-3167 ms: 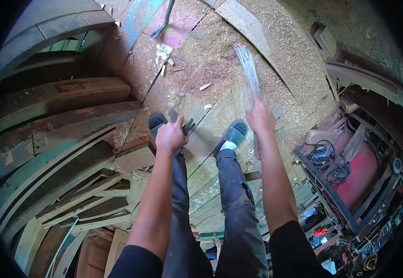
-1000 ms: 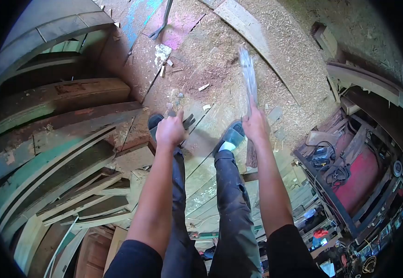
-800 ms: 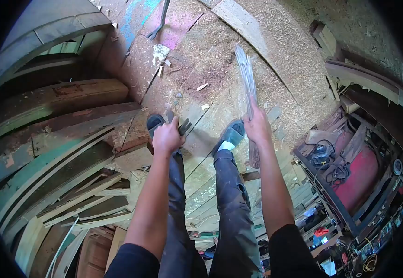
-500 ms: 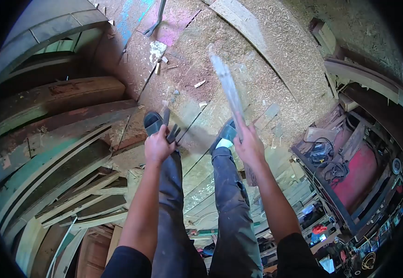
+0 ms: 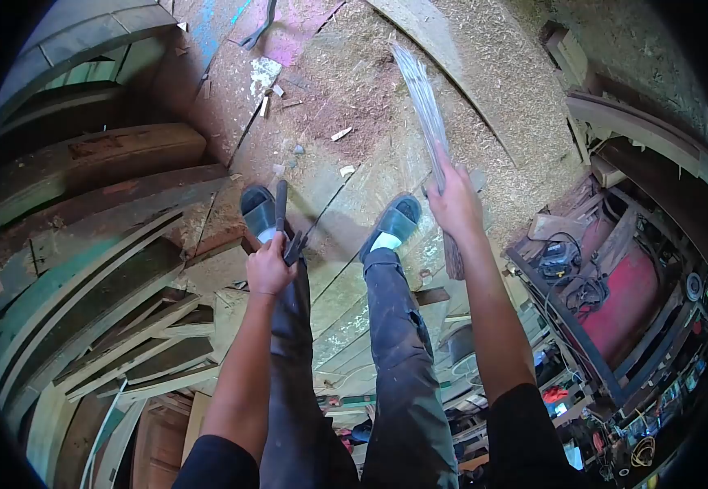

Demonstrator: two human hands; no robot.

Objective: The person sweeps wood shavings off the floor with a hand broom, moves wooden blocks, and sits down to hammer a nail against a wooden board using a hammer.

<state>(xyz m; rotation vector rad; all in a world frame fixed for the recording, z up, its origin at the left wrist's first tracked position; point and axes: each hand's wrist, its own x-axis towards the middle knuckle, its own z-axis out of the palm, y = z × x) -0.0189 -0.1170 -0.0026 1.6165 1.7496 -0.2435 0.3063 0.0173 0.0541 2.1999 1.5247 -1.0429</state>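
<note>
1. Timber stack [image 5: 85, 244] far left: curved painted planks, piled w/ gaps. Keep your feet off it.
2. Your left hand [image 5: 269, 269] is closed tight round a dark metal tool [image 5: 282, 224], looks like a hammer or claw bar, can't tell which. It sits just above your left sandal [image 5: 258, 213]. Judgement: hold it low, head pointed away from the leg.
3. Your right hand [image 5: 455, 204] has fingers clamped on a thin stick bundle [image 5: 423, 106], approx mid-length. Upper end fans out over the sawdust; lower end [image 5: 452, 259] shows below the fist, beside the right sandal [image 5: 395, 222]. Judgement: grip is sound; sweep w/ the tips only, short strokes, or dust goes everywhere.
4. Floor [image 5: 354, 98]: worn boards, pink and blue paint patches, heavy sawdust, loose wood chips [image 5: 341, 133]. A dark iron tool [image 5: 258, 24] lies near the top edge, well apart from you.
5. Right side: drop-off to a cluttered workshop, red machine [image 5: 623, 301] and cables [image 5: 566, 277] below. Judgement: fall risk, mind the edge.
</note>
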